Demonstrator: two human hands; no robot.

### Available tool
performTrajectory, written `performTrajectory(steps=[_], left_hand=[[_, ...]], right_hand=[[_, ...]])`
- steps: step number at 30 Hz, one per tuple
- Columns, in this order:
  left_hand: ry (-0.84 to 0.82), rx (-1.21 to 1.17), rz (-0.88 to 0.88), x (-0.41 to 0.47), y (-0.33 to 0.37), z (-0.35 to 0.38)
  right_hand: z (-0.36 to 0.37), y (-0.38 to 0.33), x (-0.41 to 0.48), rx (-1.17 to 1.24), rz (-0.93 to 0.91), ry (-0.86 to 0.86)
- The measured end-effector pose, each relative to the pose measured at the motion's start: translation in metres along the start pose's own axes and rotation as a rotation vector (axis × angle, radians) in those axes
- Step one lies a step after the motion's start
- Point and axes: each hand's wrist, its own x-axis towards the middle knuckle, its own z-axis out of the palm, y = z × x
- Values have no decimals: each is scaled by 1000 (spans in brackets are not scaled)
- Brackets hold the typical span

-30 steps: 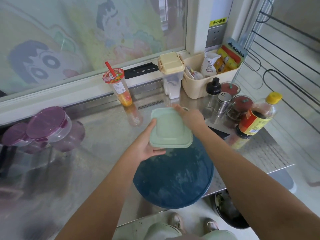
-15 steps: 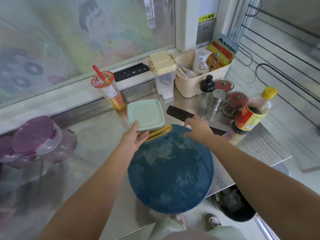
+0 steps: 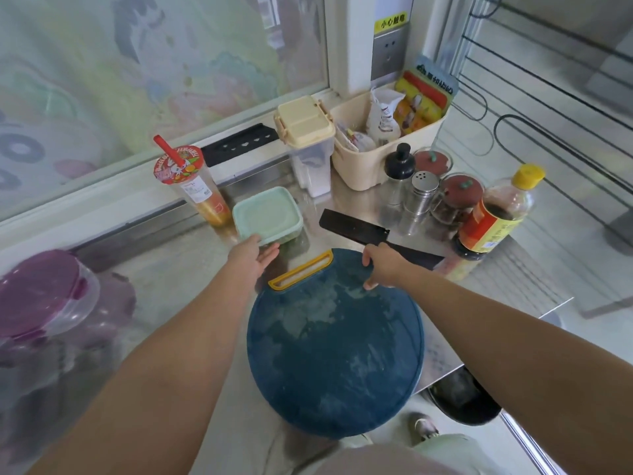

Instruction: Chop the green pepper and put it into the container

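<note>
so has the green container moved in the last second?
Yes: container went from over the blue board to the counter beside the drink cup.

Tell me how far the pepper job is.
Done: the pale green lidded plastic container stands closed, contents hidden. In hand: the left hand touches it, the right hand rests on the far rim of the round blue cutting board. Left: no pepper shows and the black knife lies unheld; whether chopping is finished is unclear.
</note>
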Motion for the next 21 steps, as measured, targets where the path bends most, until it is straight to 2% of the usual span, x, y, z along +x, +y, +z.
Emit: performTrajectory(steps=[6, 17, 21], left_hand=[[-2, 79, 58, 17, 11, 13], [-11, -135, 35, 20, 38, 26], [-66, -200, 20, 9, 37, 27]], right_hand=[[-1, -5, 6, -47, 32, -20], [-3, -8, 4, -44, 41, -5], [-2, -8, 0, -29, 58, 4]])
